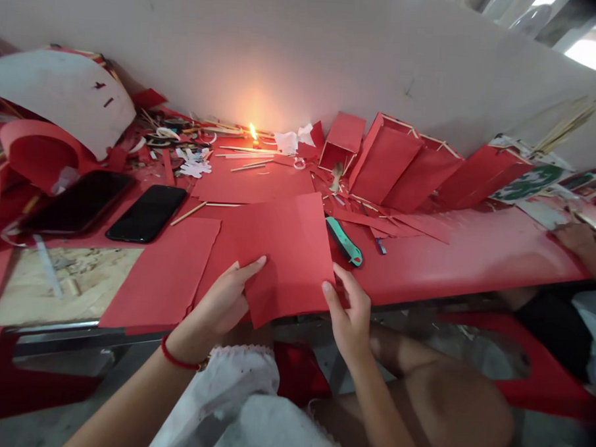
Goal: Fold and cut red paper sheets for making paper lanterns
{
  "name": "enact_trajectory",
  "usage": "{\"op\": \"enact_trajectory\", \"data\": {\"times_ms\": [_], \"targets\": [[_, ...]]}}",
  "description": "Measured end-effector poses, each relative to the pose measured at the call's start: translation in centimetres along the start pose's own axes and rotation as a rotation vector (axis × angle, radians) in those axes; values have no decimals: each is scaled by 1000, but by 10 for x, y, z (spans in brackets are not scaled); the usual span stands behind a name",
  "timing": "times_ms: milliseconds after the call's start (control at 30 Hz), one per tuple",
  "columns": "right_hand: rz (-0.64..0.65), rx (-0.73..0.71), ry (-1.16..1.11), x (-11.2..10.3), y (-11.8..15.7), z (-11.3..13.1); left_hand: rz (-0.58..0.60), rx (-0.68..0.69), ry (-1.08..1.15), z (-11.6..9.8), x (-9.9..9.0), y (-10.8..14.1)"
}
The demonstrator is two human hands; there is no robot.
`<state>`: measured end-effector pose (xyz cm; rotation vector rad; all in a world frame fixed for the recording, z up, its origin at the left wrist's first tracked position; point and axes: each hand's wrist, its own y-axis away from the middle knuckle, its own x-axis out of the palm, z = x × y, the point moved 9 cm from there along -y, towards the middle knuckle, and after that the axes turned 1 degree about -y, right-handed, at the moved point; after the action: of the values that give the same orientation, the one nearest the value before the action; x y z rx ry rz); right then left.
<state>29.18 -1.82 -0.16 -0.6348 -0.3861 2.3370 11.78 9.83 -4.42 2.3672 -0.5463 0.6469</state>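
A sheet of red paper (291, 249) is held up at the table's front edge, its far side tilted over the red tabletop. My left hand (228, 296) pinches its left side, thumb on top and fingers hidden beneath. On the right side my right hand (348, 311) grips the sheet the same way, near its lower corner. Just beyond that hand lies a utility knife with a green handle (345, 242). Another red sheet (172, 271) lies flat to the left of my left hand. Thin sticks (251, 163) are scattered farther back.
A small open flame (253, 132) burns near the wall among sticks and paper scraps. Red box shapes with stick frames (387, 158) stand at the back right. Two phones (147, 213) lie on the left. Another person's hand (576, 237) rests at the far right.
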Motion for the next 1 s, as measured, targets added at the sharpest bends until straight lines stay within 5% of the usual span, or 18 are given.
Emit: {"op": "enact_trajectory", "data": {"times_ms": [167,333,467,633,733,833,900,1000], "targets": [[147,-181,130,11,14,31,29,-148,1,24,-3,10],[307,-137,148,18,25,34,105,-258,-34,44,4,23],[393,-98,69,18,31,34,136,-223,-47,52,11,30],[87,142,-86,-17,23,8,64,-82,-124,55,-1,37],[-39,272,-127,-39,17,-9,84,26,-222,38,-15,39],[-16,262,-96,-52,4,-8,179,201,-244,-2,-19,39],[19,170,-25,-55,-7,7,252,306,-340,-31,-12,40],[-29,-137,113,-62,-21,54,139,634,-641,-84,5,52]]}}
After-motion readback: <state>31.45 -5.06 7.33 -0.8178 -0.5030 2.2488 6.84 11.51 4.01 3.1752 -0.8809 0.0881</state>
